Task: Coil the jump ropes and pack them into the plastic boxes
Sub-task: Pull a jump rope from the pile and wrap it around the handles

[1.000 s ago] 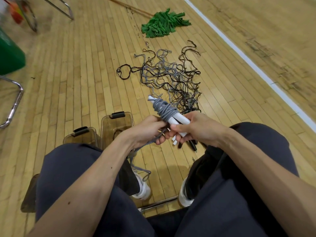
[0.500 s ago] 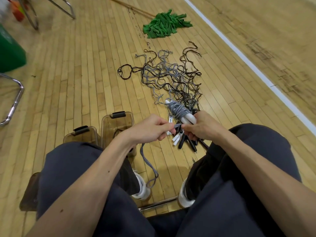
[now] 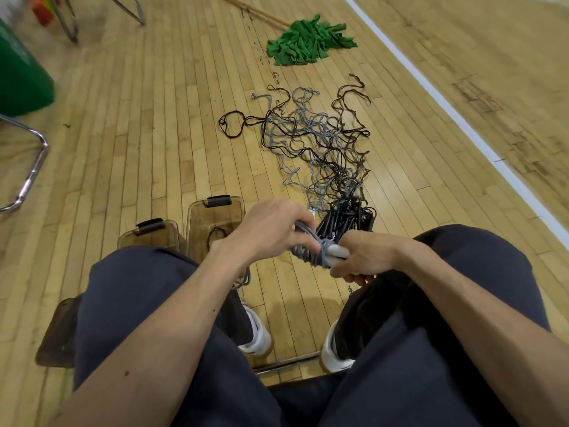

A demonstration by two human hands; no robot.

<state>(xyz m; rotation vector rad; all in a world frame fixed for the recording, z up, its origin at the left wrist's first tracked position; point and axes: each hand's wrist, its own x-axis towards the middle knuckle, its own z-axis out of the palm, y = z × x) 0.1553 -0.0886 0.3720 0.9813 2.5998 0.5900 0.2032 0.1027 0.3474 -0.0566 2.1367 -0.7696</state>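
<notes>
I sit above the gym floor with a grey jump rope [image 3: 317,252] wound round its white handles [image 3: 337,251]. My right hand [image 3: 366,255] grips the handles. My left hand [image 3: 271,231] pinches the loose grey cord at the coil. A tangle of grey and black jump ropes [image 3: 320,143] lies on the floor ahead, its black handles [image 3: 341,221] bunched just beyond my hands. Two brownish clear plastic boxes stand by my left knee: the nearer-centre box [image 3: 212,214] holds a dark rope, the left box [image 3: 154,234] is partly hidden by my leg.
A green mop head [image 3: 308,41] with its wooden pole lies far ahead. A green bin [image 3: 18,78] and chrome chair legs [image 3: 27,174] stand at the left. A white court line [image 3: 462,118] runs along the right. A brown box lid [image 3: 58,331] lies by my left thigh.
The bundle has come down and turned toward my lap, handles now pointing right. My left hand has moved over the coil with the cord end, and less loose cord hangs below.
</notes>
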